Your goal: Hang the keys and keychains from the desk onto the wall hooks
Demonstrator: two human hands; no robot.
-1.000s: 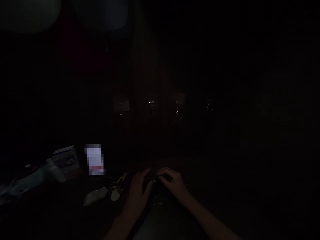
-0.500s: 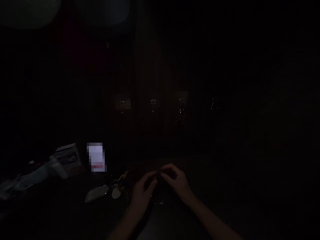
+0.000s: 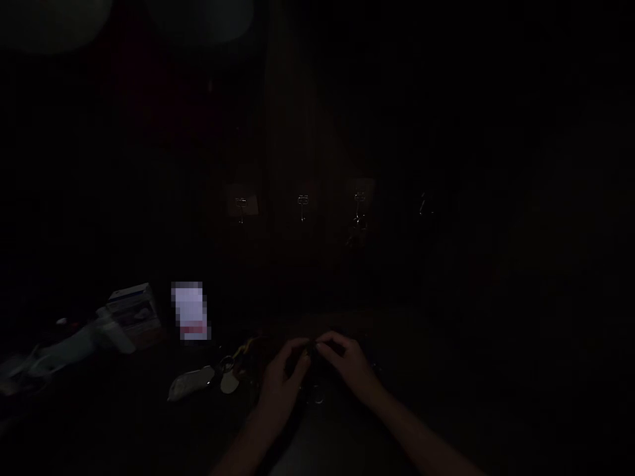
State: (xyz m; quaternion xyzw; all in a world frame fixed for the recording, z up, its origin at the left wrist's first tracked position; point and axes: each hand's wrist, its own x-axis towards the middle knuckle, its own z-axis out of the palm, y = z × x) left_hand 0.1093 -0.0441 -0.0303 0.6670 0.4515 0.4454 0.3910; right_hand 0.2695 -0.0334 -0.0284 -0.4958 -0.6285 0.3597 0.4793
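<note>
The scene is very dark. My left hand (image 3: pixel 288 370) and my right hand (image 3: pixel 347 360) meet close together over the table, thumbs and fingers bent into pinches. Something small and dark lies between the fingertips, too dim to name. Just below the fingers a shiny metal ring (image 3: pixel 318 398) catches some light. To the left of my left hand lie a keyring (image 3: pixel 227 363) with a pale round tag (image 3: pixel 229 381), a yellow cord (image 3: pixel 244 348) and a light-coloured folding tool or knife shape (image 3: pixel 191 383).
A blurred bright screen (image 3: pixel 191 311) stands at the left, beside a small printed box (image 3: pixel 133 314). Pale crumpled material (image 3: pixel 64 354) lies further left. Metal hooks (image 3: pixel 303 201) line the wall behind, one with keys (image 3: pixel 358 225) hanging from it.
My right hand has moved slightly left and down, so the fingertips of both hands are closer together. The view has shifted a little.
</note>
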